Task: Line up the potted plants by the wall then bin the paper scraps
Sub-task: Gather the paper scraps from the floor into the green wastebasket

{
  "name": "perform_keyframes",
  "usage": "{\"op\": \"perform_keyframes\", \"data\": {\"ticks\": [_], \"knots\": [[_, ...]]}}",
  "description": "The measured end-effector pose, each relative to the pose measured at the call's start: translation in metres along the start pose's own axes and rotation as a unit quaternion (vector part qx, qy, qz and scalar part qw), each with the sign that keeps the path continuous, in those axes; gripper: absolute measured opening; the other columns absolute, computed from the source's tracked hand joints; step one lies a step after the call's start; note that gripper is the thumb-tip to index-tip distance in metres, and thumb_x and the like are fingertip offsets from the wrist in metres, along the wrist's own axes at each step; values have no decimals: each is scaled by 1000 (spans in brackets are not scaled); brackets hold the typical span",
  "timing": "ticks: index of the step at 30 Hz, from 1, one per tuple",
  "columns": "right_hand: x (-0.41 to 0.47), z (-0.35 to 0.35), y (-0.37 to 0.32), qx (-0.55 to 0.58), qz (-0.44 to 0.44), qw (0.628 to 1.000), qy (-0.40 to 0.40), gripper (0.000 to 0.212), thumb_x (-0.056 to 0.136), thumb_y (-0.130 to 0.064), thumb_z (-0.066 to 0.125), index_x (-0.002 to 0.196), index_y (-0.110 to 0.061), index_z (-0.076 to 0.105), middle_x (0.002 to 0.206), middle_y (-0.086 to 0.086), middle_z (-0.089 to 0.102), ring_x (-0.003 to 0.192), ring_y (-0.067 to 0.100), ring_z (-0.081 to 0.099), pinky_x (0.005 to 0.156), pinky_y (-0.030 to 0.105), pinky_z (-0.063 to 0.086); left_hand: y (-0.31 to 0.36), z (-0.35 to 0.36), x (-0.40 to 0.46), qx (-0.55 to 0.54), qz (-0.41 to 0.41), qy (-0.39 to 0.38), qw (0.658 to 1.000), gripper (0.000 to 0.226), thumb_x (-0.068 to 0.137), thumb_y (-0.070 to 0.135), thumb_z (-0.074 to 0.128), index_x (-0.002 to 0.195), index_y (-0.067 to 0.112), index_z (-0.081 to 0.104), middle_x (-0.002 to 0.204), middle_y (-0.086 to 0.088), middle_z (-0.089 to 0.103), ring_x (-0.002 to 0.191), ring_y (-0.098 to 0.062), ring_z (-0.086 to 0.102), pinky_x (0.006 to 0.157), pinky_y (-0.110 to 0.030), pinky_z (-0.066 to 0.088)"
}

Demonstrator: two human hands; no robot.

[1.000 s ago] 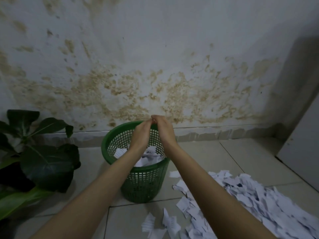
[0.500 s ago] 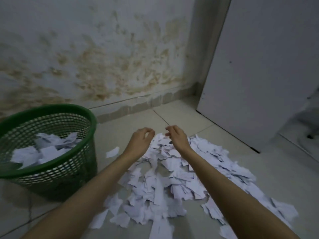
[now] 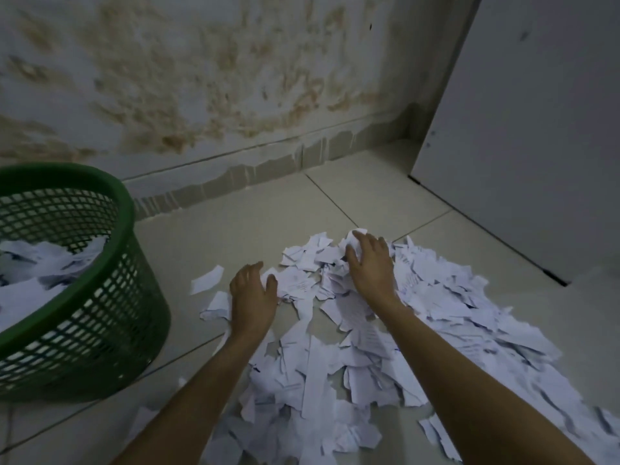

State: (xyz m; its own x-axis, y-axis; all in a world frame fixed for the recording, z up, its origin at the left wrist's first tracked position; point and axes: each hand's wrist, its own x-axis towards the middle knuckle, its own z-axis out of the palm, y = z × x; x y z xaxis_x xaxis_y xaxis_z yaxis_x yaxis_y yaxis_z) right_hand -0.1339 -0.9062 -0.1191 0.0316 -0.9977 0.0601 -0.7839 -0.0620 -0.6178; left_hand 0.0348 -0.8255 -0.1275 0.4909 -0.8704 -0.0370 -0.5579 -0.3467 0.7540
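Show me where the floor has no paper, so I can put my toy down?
Bare floor lies between the green basket, the wall and the paper scraps. It is crowded under both hands, where scraps cover the tiles.

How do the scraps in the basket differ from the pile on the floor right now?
The scraps in the green basket are contained and untouched; the floor pile is spread wide across the tiles, with the left hand and right hand on it. The floor pile looks larger. Both are torn white paper.
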Motion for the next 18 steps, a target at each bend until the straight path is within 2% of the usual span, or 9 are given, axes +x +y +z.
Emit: {"op": "perform_keyframes", "data": {"ticks": [3, 6, 11, 14, 18], "knots": [[0, 13, 1, 8, -8, 1000, -26, 48, 99, -38, 32, 145, -22, 31, 156, 5, 23, 147, 24, 5, 118, 49, 8, -4, 11, 9, -37, -13, 59, 997, 37, 97, 15, 41, 133, 5, 45, 142, -16, 40, 135, -30, 30, 112, -37, 24], [-5, 31, 0, -32, -45, 995, -80, 64, 88, -50, 18, 147, -26, 26, 158, 5, 16, 148, 23, -3, 117, 54, 1, 3, 27, 9, -52, -33, 75, 995, 38, 98, 17, 39, 134, 8, 45, 145, -15, 37, 137, -29, 27, 113, -36, 22], [-16, 50, -5, -161, -15, 979, -127, 50, 100, -42, 19, 149, -29, 15, 159, 7, 3, 146, 30, -12, 109, 63, -11, 6, 52, 9, 31, -56, 46, 997, 43, 99, 26, 34, 141, 15, 38, 153, -13, 24, 143, -31, 14, 117, -39, 10], [-22, 55, -7, -98, 19, 983, -153, 50, 100, -43, 19, 148, -29, 19, 160, 7, 0, 146, 29, -12, 113, 56, -11, -2, 62, 8, 82, -34, 56, 994, 43, 100, 29, 31, 136, 11, 46, 148, -18, 34, 140, -35, 21, 116, -40, 12], [-28, 57, -9, 33, 35, 992, -113, 47, 100, -40, 27, 142, -22, 37, 157, 6, 16, 147, 23, 2, 118, 46, -3, -10, 64, 1, 20, -7, 87, 996, 36, 99, 18, 38, 126, 3, 55, 145, -16, 39, 137, -35, 26, 114, -41, 21]]}}
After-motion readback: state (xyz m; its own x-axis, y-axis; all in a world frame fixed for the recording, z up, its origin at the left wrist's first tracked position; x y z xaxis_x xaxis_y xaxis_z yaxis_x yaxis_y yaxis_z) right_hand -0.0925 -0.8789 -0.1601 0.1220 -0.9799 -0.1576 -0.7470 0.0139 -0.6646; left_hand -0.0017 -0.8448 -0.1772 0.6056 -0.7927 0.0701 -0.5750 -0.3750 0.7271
